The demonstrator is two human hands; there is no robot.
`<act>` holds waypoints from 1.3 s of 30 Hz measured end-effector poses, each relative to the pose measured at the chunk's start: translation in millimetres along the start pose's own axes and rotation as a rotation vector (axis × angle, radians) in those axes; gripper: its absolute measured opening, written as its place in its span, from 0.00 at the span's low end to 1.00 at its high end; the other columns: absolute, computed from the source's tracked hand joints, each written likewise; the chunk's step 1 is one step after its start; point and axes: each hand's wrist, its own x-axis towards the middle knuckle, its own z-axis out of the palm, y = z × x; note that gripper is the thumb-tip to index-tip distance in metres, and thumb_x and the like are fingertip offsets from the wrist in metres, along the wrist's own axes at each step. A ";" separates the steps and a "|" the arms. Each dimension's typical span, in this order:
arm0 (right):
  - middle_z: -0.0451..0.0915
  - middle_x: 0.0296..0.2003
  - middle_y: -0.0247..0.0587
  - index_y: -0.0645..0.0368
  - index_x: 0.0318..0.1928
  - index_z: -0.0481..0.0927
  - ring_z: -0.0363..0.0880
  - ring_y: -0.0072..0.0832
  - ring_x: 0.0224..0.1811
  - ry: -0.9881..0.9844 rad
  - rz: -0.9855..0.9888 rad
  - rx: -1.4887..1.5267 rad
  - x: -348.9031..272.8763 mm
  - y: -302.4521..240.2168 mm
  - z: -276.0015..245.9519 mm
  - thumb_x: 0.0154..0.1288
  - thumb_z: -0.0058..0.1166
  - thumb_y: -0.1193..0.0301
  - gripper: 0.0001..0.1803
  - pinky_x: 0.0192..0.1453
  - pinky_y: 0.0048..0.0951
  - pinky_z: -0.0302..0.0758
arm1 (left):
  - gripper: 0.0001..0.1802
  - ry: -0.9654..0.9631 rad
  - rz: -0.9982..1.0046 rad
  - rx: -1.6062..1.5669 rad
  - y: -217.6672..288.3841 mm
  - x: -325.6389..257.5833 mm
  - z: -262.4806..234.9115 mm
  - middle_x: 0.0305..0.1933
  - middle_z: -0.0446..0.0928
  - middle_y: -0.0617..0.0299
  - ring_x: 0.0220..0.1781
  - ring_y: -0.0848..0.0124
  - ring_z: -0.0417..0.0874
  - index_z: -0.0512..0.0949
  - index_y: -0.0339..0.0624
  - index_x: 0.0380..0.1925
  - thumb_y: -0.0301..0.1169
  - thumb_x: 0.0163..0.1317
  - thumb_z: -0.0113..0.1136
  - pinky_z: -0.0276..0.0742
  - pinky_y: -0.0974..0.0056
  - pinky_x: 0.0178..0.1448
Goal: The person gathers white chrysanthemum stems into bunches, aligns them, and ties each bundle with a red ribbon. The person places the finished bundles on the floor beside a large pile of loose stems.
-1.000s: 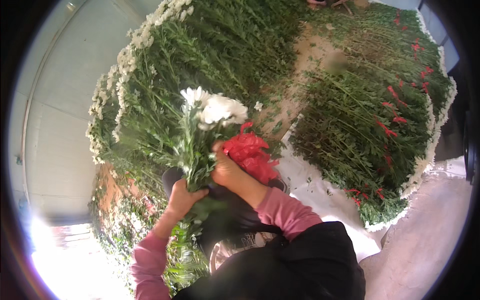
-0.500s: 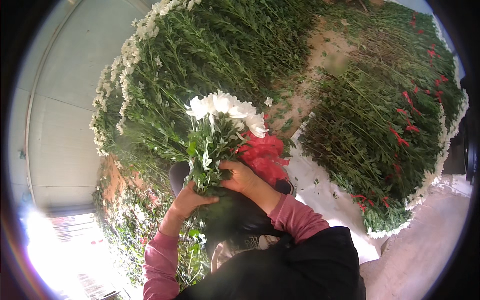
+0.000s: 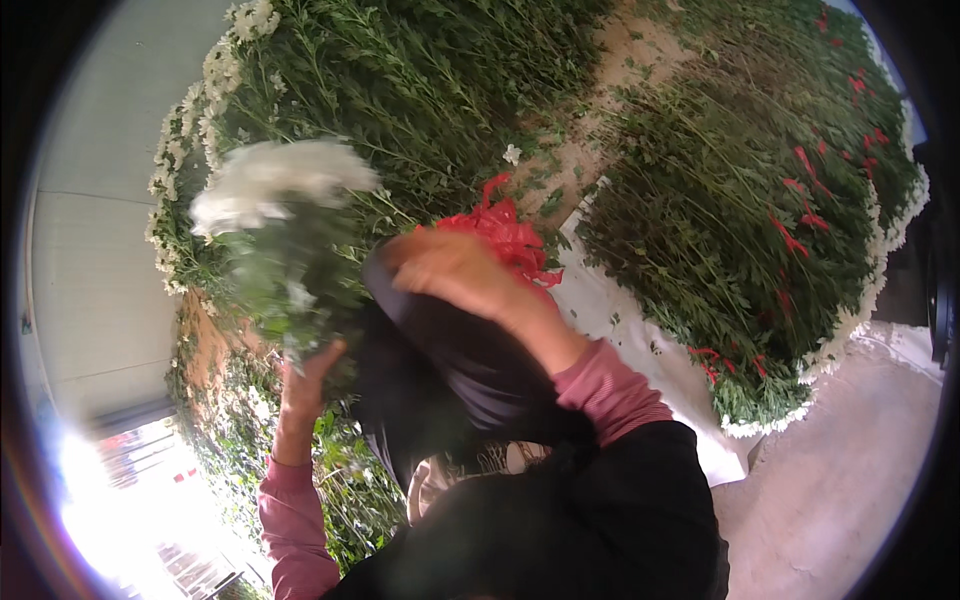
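My left hand [image 3: 312, 372] is closed around the stems of a bunch of white chrysanthemums [image 3: 285, 250], which stands upright to the left of my raised knee. The blooms at its top are smeared by motion. Over the knee, apart from the bunch, is my right hand [image 3: 450, 268]; its fingers are too blurred to show whether they hold anything. Just beyond it lies a heap of red plastic strips [image 3: 512, 240], partly hidden behind that hand.
A large pile of cut chrysanthemums [image 3: 420, 90] lies ahead and left, blooms outward. Bunches tied with red strips [image 3: 790, 240] fill the right side, next to a white sheet [image 3: 625, 345]. Loose leafy stems [image 3: 345, 480] lie at my lower left. A pale wall [image 3: 100, 220] rises at the left.
My left hand has carried the bunch leftward, away from my right hand. My right hand has let go of the bunch and moved up over the knee, beside the red strips.
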 end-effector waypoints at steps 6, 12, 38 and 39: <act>0.85 0.41 0.38 0.63 0.49 0.85 0.83 0.25 0.40 0.824 0.386 -0.195 -62.6 95.6 -154.8 0.72 0.55 0.56 0.21 0.46 0.28 0.78 | 0.14 0.255 -0.090 -0.232 -18.7 7.9 -5.4 0.37 0.83 0.65 0.29 0.77 0.82 0.80 0.43 0.47 0.35 0.64 0.67 0.73 0.73 0.27; 0.85 0.46 0.42 0.65 0.48 0.86 0.81 0.27 0.48 0.487 0.744 -0.286 2.2 141.6 -148.5 0.70 0.54 0.48 0.29 0.52 0.27 0.74 | 0.16 0.166 -0.220 -0.141 -23.2 12.1 -6.4 0.36 0.83 0.67 0.30 0.77 0.81 0.83 0.44 0.46 0.40 0.64 0.66 0.73 0.73 0.32; 0.74 0.26 0.31 0.55 0.38 0.71 0.73 0.25 0.28 1.088 -0.661 0.211 34.7 -125.8 -258.5 0.77 0.47 0.64 0.09 0.40 0.30 0.76 | 0.19 -0.027 -0.014 -0.503 8.7 -1.5 -9.3 0.43 0.83 0.56 0.30 0.69 0.86 0.77 0.32 0.50 0.20 0.57 0.67 0.82 0.68 0.28; 0.76 0.27 0.32 0.55 0.41 0.72 0.72 0.24 0.28 0.998 -0.568 0.082 47.8 -138.8 -205.4 0.78 0.47 0.62 0.10 0.43 0.33 0.75 | 0.22 -0.070 0.064 -0.423 12.4 -8.5 -18.9 0.45 0.83 0.55 0.31 0.68 0.86 0.76 0.32 0.51 0.19 0.56 0.67 0.82 0.68 0.29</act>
